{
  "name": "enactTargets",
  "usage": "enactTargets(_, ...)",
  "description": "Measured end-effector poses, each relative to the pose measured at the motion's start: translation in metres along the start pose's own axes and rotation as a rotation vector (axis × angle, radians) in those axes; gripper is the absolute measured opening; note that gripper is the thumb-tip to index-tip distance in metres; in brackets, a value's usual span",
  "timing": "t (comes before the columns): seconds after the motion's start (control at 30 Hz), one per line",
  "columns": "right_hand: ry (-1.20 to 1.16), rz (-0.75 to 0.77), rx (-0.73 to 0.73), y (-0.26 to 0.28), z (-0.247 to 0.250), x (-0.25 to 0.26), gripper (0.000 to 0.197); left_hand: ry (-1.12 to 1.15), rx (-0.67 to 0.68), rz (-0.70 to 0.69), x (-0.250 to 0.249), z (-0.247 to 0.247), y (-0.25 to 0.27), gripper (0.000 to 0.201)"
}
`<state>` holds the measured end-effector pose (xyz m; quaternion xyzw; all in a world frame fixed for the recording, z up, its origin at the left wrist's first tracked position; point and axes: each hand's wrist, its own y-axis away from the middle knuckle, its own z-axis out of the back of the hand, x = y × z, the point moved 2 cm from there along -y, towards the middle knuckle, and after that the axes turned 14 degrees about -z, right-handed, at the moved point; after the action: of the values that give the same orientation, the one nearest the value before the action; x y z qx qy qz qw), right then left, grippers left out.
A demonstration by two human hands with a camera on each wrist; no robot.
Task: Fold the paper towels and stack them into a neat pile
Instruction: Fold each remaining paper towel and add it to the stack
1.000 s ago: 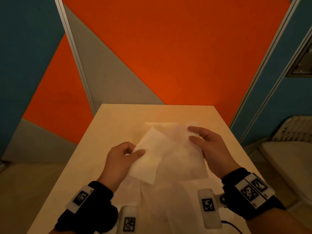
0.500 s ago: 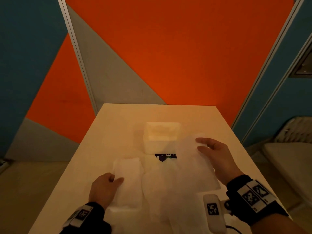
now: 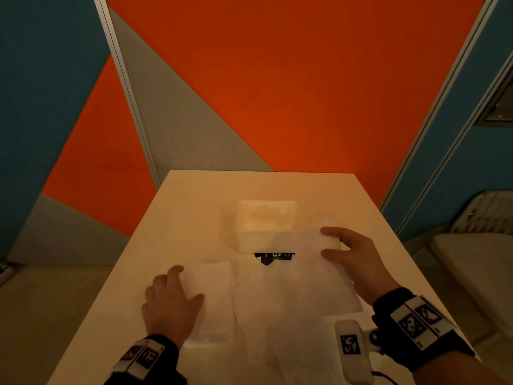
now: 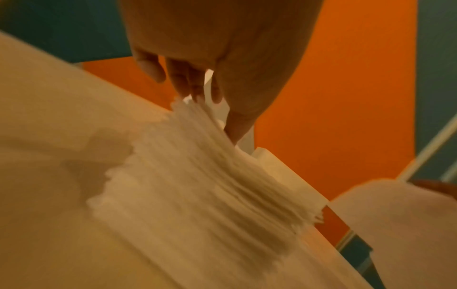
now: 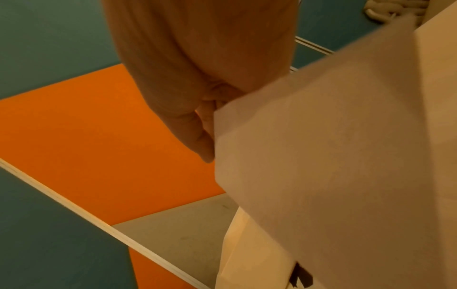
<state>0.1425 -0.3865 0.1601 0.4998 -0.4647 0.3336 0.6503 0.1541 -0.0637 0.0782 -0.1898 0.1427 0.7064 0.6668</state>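
A low pile of folded white paper towels [image 3: 212, 298] lies on the cream table [image 3: 194, 201] at the near left. My left hand [image 3: 172, 301] rests flat on its left side, fingers fairly straight. In the left wrist view the left hand's fingertips [image 4: 195, 91] touch the far edge of the layered pile [image 4: 197, 176]. My right hand [image 3: 352, 257] pinches the far right corner of a thin unfolded sheet [image 3: 305, 276] between thumb and forefinger. The sheet [image 5: 321, 156] hangs in front of the right hand [image 5: 197, 58] and hides most of its fingers.
A white pack of paper towels [image 3: 266, 229] with a dark label [image 3: 273, 257] stands mid-table, just beyond the sheet. More loose unfolded sheets [image 3: 277, 337] lie near the front edge. Orange, grey and blue wall panels rise behind. A pale seat [image 3: 472, 273] stands to the right.
My left hand carried the folded towel down to the left and laid it on the pile. My right hand lowered with the open sheet, uncovering the pack behind.
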Motion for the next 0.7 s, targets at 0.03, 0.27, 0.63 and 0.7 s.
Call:
enactTargets(0.03,0.019,0.011,0.020,0.001,-0.003,0.002,0.038,-0.033,-0.034,-0.073,-0.010,0.003,0.001,0.070)
enactTargets(0.27,-0.015,0.080,0.226,0.023,-0.027,0.035,0.047,0.748,0.437,-0.212,-0.081,0.011,0.002,0.056)
enactTargets(0.63,-0.299,0.093,0.381,0.037,-0.018,0.072,0.091,1.506,0.580,-0.108,-0.127,0.047,-0.001,0.036)
enactTargets(0.7,-0.341,0.065,0.359,0.034,-0.016,0.066,0.089,1.493,0.464,-0.183,-0.132,0.052,-0.006,0.034)
